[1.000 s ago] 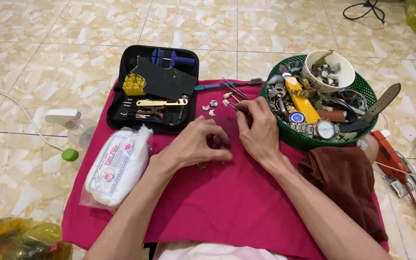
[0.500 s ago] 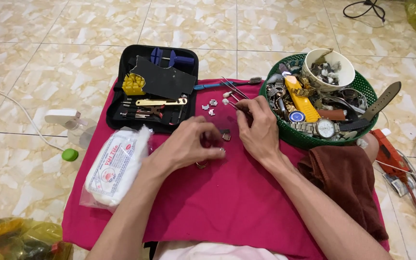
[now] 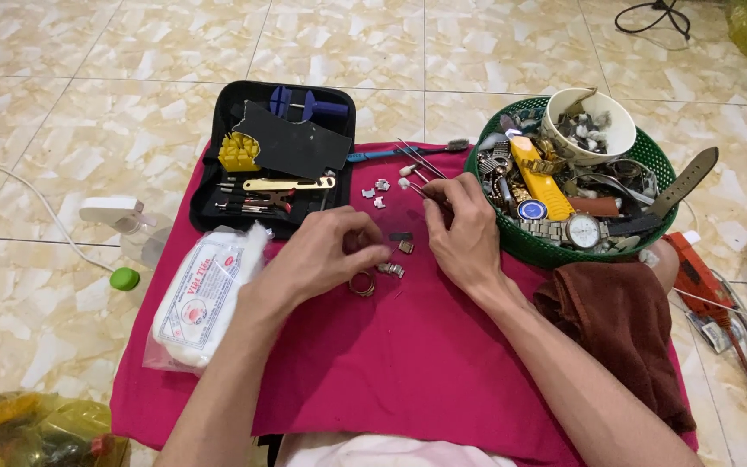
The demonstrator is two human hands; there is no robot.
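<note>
2 hands work over a magenta cloth (image 3: 408, 363) spread on a tiled floor (image 3: 88, 130). At the far left a white cable (image 3: 23, 203) runs across the tiles toward a small white spray bottle (image 3: 114, 212), with a green cap (image 3: 124, 278) just below it; bare tile lies open around them. A yellow plastic bag (image 3: 19, 428) sits at the lower left corner. On the cloth's left edge lies a clear bag of white cotton (image 3: 201, 298), and just above it an open black tool case (image 3: 274, 156) overlaps the cloth's upper edge. The left hand (image 3: 326, 255) is curled narrow, fingertips pinching a small metal watch-band piece (image 3: 391, 270), with a metal ring (image 3: 361, 284) touching the cloth just beneath the fingers. 2 loose links (image 3: 403, 241) lie between the hands, and more small parts (image 3: 379, 192) are scattered above them. The right hand (image 3: 460, 229) holds thin tweezers (image 3: 421, 169), fingers closed around them, close to the links. Just beside it stands a green basket (image 3: 555, 251) crowded with watches, straps and a white cup (image 3: 588, 121). A brown cloth (image 3: 624, 337) covers the cloth's right edge. The lower middle of the magenta cloth is open.
</note>
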